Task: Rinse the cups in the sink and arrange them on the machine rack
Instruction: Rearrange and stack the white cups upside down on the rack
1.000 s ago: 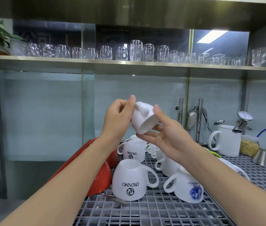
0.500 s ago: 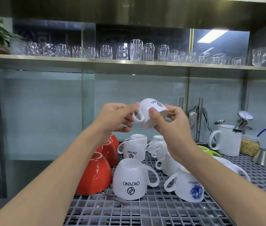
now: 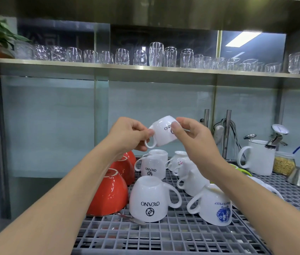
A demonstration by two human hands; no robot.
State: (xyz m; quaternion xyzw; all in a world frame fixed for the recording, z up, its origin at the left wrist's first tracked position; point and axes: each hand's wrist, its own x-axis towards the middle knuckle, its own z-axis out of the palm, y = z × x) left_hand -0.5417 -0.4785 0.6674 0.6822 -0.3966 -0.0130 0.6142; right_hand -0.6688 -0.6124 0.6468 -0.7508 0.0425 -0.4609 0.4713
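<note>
**Small white cup turned upside down above a rack of drying cups**

At the centre of the frame, two bare hands hold a small white cup [image 3: 164,132] in the air. The left hand [image 3: 130,134] pinches it by the handle side, thumb and fingers curled round the loop. The right hand [image 3: 191,137] pinches the cup's wall from the other side, its thumb lying over the printed logo. Both grips are closed on the cup.

A second ago the cup sat tipped between the hands with its open mouth facing toward the camera. Now it has been rolled over: the base points up, the mouth faces down, and the logo reads inverted. It has also dropped slightly lower. That matches how the other cups are stored, so the cup looks ready to be set down, likely in a free spot on the rack.

Below the hands, in the lower middle of the frame, a grey grid rack [image 3: 173,236] holds several upturned white mugs, the nearest a large mug [image 3: 150,199] with the same logo. Beside it to the right lies a mug with a blue emblem [image 3: 213,206], tilted on its side. Red bowls [image 3: 108,192] sit upside down at the rack's left edge. A shelf of drinking glasses [image 3: 156,54] runs across the upper frame. No sink is visible.
</note>
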